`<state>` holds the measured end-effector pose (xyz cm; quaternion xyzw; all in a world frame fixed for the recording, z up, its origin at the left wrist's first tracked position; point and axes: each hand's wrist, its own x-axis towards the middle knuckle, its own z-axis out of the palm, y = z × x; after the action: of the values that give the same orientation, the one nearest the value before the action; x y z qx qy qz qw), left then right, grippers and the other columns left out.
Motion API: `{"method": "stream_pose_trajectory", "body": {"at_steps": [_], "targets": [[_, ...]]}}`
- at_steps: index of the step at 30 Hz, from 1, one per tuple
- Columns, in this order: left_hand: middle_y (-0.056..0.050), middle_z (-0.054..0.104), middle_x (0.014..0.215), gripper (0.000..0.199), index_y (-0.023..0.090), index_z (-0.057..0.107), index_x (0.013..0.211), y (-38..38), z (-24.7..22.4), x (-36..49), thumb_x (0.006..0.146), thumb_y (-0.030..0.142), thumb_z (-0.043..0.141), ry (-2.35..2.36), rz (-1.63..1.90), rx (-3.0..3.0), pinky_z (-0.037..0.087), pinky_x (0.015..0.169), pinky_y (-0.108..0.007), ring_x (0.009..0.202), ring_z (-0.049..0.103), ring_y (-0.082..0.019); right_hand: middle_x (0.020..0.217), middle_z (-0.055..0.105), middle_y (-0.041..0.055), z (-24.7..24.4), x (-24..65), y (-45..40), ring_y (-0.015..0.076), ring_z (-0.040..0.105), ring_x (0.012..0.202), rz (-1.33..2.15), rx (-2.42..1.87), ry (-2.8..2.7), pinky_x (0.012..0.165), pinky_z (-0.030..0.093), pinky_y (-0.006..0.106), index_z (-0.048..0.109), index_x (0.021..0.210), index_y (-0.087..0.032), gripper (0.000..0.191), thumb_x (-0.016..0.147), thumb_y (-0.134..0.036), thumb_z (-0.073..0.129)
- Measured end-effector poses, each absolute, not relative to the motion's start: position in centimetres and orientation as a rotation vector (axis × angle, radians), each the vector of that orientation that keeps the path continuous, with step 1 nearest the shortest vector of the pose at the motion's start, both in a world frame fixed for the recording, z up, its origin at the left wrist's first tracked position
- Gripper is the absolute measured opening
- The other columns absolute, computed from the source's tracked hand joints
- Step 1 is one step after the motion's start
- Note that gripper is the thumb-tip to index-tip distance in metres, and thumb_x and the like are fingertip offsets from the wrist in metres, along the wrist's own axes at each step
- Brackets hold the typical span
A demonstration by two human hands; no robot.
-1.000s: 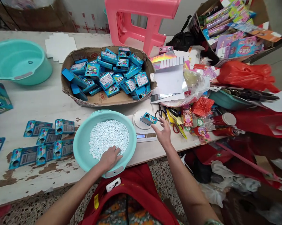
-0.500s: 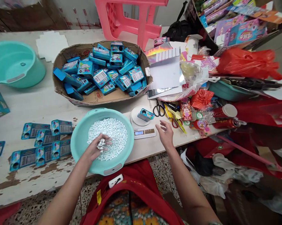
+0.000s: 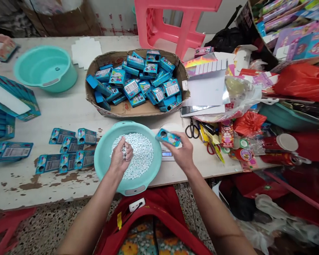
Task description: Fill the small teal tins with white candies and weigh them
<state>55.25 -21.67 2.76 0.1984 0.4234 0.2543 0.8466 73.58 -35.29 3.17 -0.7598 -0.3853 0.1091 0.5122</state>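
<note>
My left hand [image 3: 121, 156] is closed around several white candies [image 3: 125, 151], above a turquoise basin [image 3: 101, 173]. More of the small white candies [image 3: 139, 159] cover the basin's bottom. A small blue candy box [image 3: 168, 137] with a dark round hole at one end is gripped in my right hand [image 3: 184, 150], tilted near the basin's right rim. Behind that hand is a kitchen scale [image 3: 167, 154], its lit display partly covered and the digits hard to read.
A cut-down carton [image 3: 117, 112] full of blue boxes stands behind the basin. Several blue boxes [image 3: 68, 163] lie to the left, near another turquoise basin [image 3: 46, 67]. Black scissors [image 3: 192, 129], papers [image 3: 204, 88] and red plastic bags [image 3: 302, 81] crowd the right side.
My right hand has gone from open beside the scale to holding the blue box, lifted off the scale. My left fingers have closed more tightly over the candies. The view has shifted left.
</note>
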Motion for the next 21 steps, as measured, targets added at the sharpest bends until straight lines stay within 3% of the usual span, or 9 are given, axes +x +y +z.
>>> {"method": "stream_pose_trajectory", "body": {"at_steps": [4,7,9,14,18,21], "targets": [[0.005,0.037,0.046,0.038,0.016,0.045,0.056,-22.6,7.3,57.0,0.082,0.040,0.059,0.809,0.807,0.584,0.028,0.035,-0.018,0.037,0.037,-0.004,0.094,0.064,0.0040,4.1,68.3,-34.4,0.0207,0.059,0.089,0.461,-1.768,-1.196,0.079,0.048,0.034,0.060,0.105,-0.023,0.036,0.074,-0.034,0.074],[0.003,0.044,0.052,0.036,0.016,0.047,0.056,-23.3,7.5,57.7,0.082,0.037,0.060,0.833,0.973,0.725,0.042,0.051,-0.021,0.050,0.050,-0.008,0.094,0.064,0.0043,3.1,66.0,-33.8,0.0216,0.059,0.089,0.499,-1.766,-1.239,0.079,0.047,0.034,0.060,0.105,-0.023,0.036,0.073,-0.032,0.074],[0.003,0.043,0.053,0.038,0.016,0.045,0.056,-23.5,6.8,57.6,0.083,0.038,0.059,0.861,1.015,0.767,0.045,0.057,-0.023,0.055,0.053,-0.010,0.094,0.064,0.0045,2.7,65.3,-33.6,0.0221,0.059,0.090,0.509,-1.777,-1.242,0.079,0.047,0.035,0.060,0.105,-0.022,0.036,0.073,-0.032,0.075],[0.006,0.035,0.050,0.041,0.017,0.041,0.058,-23.3,6.2,57.1,0.083,0.044,0.058,0.891,0.977,0.724,0.029,0.040,-0.019,0.040,0.036,-0.005,0.095,0.064,0.0053,2.7,65.2,-33.6,0.0235,0.058,0.091,0.507,-1.829,-1.241,0.079,0.047,0.036,0.060,0.104,-0.022,0.034,0.074,-0.032,0.074],[0.007,0.030,0.050,0.044,0.018,0.037,0.058,-22.6,6.3,56.6,0.080,0.048,0.060,0.894,0.897,0.678,0.021,0.037,-0.018,0.037,0.027,-0.003,0.095,0.064,0.0046,2.5,65.3,-33.9,0.0228,0.059,0.092,0.530,-1.818,-1.183,0.080,0.047,0.035,0.060,0.104,-0.023,0.036,0.072,-0.031,0.076],[0.005,0.039,0.053,0.042,0.018,0.043,0.061,-21.8,5.1,55.3,0.079,0.053,0.058,1.022,0.776,0.863,0.027,0.040,-0.019,0.042,0.037,-0.006,0.095,0.064,0.0043,2.6,65.5,-34.1,0.0217,0.059,0.091,0.539,-1.801,-1.141,0.079,0.048,0.034,0.061,0.104,-0.023,0.037,0.071,-0.032,0.076]]}}
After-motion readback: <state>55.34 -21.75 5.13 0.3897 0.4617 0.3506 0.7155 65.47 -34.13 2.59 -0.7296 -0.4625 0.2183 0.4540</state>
